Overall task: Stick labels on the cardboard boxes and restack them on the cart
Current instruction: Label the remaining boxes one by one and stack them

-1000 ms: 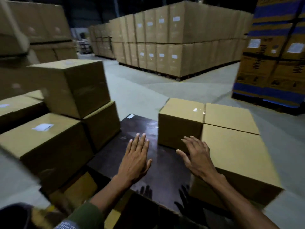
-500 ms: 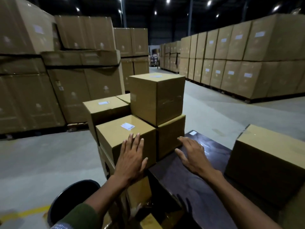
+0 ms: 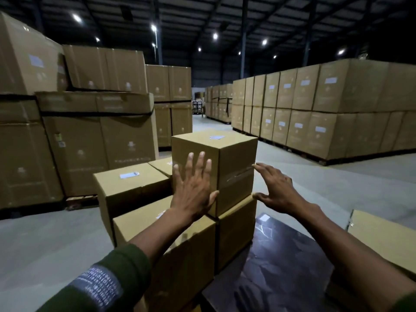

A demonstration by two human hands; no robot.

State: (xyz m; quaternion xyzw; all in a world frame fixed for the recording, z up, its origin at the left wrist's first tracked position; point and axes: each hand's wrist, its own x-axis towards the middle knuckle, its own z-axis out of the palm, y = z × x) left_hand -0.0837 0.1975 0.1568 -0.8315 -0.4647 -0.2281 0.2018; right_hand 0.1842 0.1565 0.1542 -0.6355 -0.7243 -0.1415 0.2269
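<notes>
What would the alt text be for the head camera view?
A person's left hand and right hand, both open, reach for the top cardboard box of a small stack beside a dark cart deck, in a warehouse.

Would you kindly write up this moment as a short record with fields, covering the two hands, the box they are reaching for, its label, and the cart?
left hand: open, fingers spread, palm flat on the left face of the top box
right hand: open, fingertips at the taped right face
top box: upright, stacked on lower boxes
label: white, on the top face of that box
lower box: to the left, also labelled
cart deck: dark, glossy, at lower right
setting: warehouse, stacked cartons behind
</notes>
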